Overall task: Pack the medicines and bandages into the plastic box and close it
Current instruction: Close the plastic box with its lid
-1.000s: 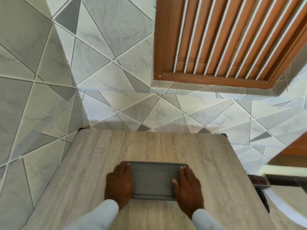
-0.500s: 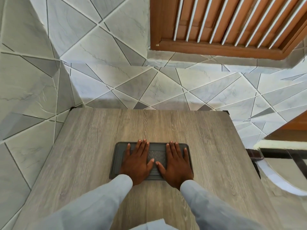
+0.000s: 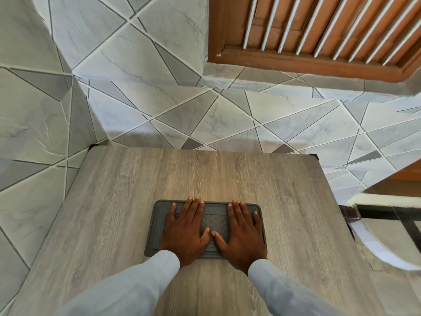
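left hand (image 3: pixel 185 233) and right hand (image 3: pixel 242 233) flat, fingers spread, palms down on closed grey plastic box (image 3: pixel 157 226), wooden table (image 3: pixel 109 213)

You have one view only, worn on the head, looking forward and steeply down. The wooden table (image 3: pixel 227 174) fills the lower frame close in; the tiled wall (image 3: pixel 159 99) rises beyond.

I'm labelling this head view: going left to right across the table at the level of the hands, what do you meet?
Bare wooden table → left edge of the dark plastic box lid → left hand → right hand → bare table again.
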A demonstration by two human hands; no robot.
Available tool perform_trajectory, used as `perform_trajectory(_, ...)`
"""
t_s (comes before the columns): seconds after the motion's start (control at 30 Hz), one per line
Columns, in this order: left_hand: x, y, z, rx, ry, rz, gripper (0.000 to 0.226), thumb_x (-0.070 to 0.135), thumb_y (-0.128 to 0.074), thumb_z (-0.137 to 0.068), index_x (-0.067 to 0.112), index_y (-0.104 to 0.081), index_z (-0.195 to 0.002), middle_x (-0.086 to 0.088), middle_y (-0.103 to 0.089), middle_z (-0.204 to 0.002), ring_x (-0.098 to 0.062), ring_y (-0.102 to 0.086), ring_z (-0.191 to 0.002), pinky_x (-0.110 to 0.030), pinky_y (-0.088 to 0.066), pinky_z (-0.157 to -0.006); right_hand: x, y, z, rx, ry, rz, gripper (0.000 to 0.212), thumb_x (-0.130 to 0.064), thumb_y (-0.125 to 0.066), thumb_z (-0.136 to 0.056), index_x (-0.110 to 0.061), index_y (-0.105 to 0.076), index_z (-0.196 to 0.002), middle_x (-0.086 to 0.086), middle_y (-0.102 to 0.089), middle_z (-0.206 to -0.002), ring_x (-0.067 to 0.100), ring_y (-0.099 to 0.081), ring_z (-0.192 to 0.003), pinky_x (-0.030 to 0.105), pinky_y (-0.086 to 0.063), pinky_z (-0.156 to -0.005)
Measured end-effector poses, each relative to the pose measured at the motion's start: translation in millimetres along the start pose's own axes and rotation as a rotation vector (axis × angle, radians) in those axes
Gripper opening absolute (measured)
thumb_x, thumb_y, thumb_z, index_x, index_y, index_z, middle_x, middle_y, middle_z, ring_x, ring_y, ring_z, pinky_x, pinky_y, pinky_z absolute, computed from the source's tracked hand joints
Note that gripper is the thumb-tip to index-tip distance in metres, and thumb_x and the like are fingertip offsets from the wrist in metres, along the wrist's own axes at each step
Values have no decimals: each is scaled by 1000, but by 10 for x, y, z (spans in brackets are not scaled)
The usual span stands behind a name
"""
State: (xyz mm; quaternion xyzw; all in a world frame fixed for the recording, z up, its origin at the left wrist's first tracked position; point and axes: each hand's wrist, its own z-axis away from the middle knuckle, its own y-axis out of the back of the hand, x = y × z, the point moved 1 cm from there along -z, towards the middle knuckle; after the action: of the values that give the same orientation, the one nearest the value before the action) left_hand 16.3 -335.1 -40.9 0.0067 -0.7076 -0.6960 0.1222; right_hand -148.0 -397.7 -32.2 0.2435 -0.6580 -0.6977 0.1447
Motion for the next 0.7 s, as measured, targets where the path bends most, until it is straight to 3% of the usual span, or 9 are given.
perform_trajectory(0.2,12,40,27,-39,1,-13,72,52,-37,-86,13,-30,-146,-5,-35,-153,-21,-28,-143,-50,-10,-111,181,81,27,-2,62,31,80,-69,-24,-88,-17,-28,-148,3,-31,-156,19,-20,-146,45,-6,-116)
perform_trajectory(0.33,3,28,34,-51,-5,-11,72,54,-36,-87,14,-30,-146,-4,-34,-153,-22,-28,-143,-50,-10,-110,203,110,43,-5,-112,20,89,-73,-15,-86,-12,-19,-150,10,-20,-159,25,-9,-148,49,4,-117)
perform_trajectory(0.43,-100,31,37,-16,-13,5,74,58,-27,-89,15,-19,-149,-4,-20,-158,-22,-14,-147,-47,1,-113,209,86,35,-15,-112,-12,98,-78,-3,-81,-10,-7,-151,10,-9,-161,25,0,-149,45,4,-117)
perform_trajectory(0.57,-524,88,90,38,130,-18,79,63,-10,-89,14,-5,-150,-3,-1,-159,-20,0,-148,-45,10,-114,226,89,34,-25,-97,-40,101,-78,2,-77,-10,-1,-151,10,-2,-162,23,6,-148,38,3,-121)
perform_trajectory(0.7,-669,58,100,31,125,-37,77,60,-15,-91,11,-13,-150,-6,-16,-159,-18,-8,-146,-45,1,-115,225,92,17,-18,-99,-52,99,-77,-1,-78,-10,-2,-151,9,-2,-162,22,5,-148,36,2,-120)
